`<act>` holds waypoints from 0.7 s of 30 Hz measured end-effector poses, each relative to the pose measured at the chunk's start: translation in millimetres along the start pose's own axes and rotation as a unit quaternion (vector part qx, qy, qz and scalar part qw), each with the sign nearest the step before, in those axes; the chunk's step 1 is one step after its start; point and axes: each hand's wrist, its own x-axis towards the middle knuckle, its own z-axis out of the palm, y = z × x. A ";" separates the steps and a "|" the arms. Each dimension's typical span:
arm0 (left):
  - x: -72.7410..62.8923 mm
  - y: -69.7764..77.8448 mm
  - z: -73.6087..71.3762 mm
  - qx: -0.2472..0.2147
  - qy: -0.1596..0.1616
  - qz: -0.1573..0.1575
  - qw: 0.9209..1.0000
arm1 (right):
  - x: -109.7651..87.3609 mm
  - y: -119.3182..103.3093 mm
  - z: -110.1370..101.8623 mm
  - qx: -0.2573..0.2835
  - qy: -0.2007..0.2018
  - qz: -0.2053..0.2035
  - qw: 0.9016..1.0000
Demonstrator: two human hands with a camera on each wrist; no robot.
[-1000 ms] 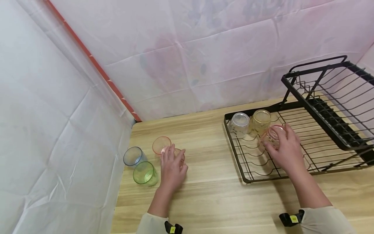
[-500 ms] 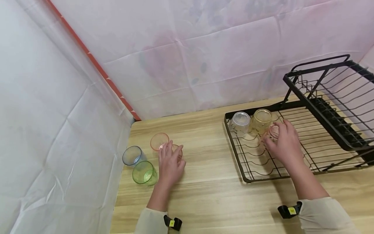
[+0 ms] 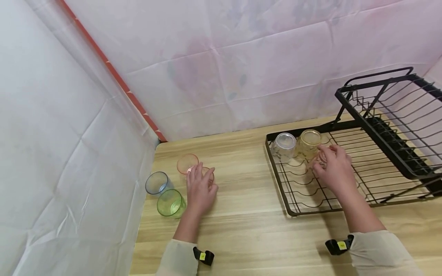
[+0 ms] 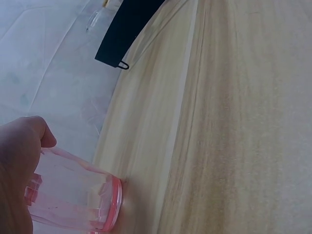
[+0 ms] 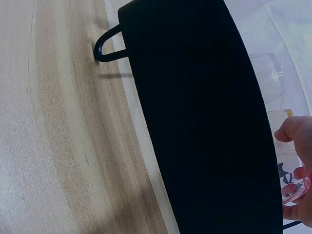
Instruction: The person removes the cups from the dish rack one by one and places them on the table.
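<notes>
My left hand (image 3: pixel 201 193) grips an upright pink glass (image 3: pixel 209 173) on the table, its fingers over the rim. In the left wrist view the pink glass (image 4: pixel 73 195) stands with its base on the wood and my thumb at its top. A second pink glass (image 3: pixel 187 164) is just beyond my fingertips. Over the rack my right hand (image 3: pixel 335 168) holds another pink glass (image 3: pixel 312 165), mostly hidden behind the fingers. Beside it, a yellow glass (image 3: pixel 309 142) and a clear glass (image 3: pixel 284 147) stand upside down.
A blue glass (image 3: pixel 159 184) and a green glass (image 3: pixel 171 204) stand upright left of my left hand. The black two-tier dish rack (image 3: pixel 292 212) has its upper tier (image 3: pixel 383 145) rising at the right. White sheets (image 3: pixel 103 172) hang behind and at the left.
My left hand has moved slightly away from me with its pink glass, and the other pink glass has shifted the same way. My right hand has tilted over its glass, covering more of it.
</notes>
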 end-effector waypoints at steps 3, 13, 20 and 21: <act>1.9 -2.1 -0.2 -0.003 -0.001 -0.006 1.000 | 0.7 -0.4 1.5 0.000 0.000 0.003 1.000; 7.0 -4.2 -1.7 -0.021 -0.005 -0.014 1.000 | 0.1 -2.5 3.2 0.001 0.010 0.012 1.000; 7.2 -3.7 -1.9 -0.026 -0.003 -0.013 1.000 | -1.1 -3.4 3.3 0.000 0.008 0.024 1.000; 7.3 -3.4 -2.2 -0.025 -0.003 -0.013 1.000 | -1.2 -3.5 3.3 0.000 0.009 0.025 1.000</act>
